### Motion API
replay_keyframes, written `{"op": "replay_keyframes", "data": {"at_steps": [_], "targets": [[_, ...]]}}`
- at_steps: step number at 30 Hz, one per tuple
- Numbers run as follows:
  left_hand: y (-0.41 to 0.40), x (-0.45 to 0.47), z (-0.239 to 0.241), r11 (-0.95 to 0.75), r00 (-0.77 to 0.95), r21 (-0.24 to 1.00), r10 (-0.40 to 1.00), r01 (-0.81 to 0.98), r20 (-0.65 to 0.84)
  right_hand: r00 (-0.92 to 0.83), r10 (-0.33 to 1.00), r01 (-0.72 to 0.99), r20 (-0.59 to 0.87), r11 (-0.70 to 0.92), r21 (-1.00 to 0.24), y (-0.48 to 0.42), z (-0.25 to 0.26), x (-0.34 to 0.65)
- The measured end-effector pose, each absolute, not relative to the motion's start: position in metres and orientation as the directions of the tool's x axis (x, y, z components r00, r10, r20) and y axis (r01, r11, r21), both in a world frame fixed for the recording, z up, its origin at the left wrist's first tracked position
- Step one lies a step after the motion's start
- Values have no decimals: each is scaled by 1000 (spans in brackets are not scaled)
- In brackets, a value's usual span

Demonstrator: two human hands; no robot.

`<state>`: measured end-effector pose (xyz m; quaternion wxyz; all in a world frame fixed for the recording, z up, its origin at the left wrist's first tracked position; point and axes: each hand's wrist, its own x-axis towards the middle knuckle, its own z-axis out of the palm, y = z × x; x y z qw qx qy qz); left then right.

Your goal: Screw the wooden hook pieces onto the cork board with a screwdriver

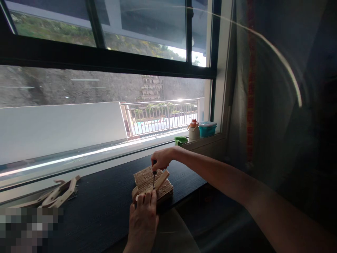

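My right hand (162, 159) is closed around the dark handle of a screwdriver (154, 178), which stands nearly upright with its shaft pointing down. Its tip meets a pale wooden piece (162, 180) close to my left fingertips; whether a screw sits under it is too small to tell. My left hand (144, 207) presses down with its fingers curled over the near end of the wood, hiding part of it. Beneath the wood lies a ridged tan block (144, 178), like layered corrugated cardboard, on the dark table (105, 196). A rounded wooden part (134, 192) shows beside my left fingers.
Several pale wooden parts (61, 193) lie joined or piled at the table's left. On the sill by the window stand a bottle with an orange cap (194, 130), a teal lidded box (207, 130) and a green cloth-like thing (180, 141). The window frame borders the table's far side.
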<state>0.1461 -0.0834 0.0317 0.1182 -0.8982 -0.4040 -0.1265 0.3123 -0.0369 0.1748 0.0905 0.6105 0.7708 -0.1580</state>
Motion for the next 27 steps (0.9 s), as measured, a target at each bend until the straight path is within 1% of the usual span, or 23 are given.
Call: {"op": "replay_keyframes", "data": {"at_steps": [4, 7, 10, 14, 21, 24, 27], "targets": [[-82, 145, 30, -651, 640, -90, 697, 754, 324, -241, 928, 970, -285, 235, -56, -36, 182, 303], [-81, 145, 29, -650, 636, -81, 699, 756, 327, -300, 923, 953, -239, 298, -46, -37, 189, 292], [-83, 145, 30, -653, 638, -76, 699, 754, 324, -329, 914, 943, -237, 329, -38, -35, 192, 285], [-83, 145, 31, -648, 633, -70, 706, 759, 318, -321, 915, 946, -243, 324, -30, -33, 188, 287], [-81, 146, 32, -649, 633, -50, 718, 759, 291, -271, 931, 962, -247, 270, -38, -36, 181, 290], [-82, 146, 32, -646, 630, -44, 723, 762, 283, -269, 932, 963, -243, 268, -37, -38, 183, 288], [-83, 145, 31, -651, 632, -50, 711, 757, 310, -295, 918, 955, -264, 291, -55, -38, 188, 288]]}}
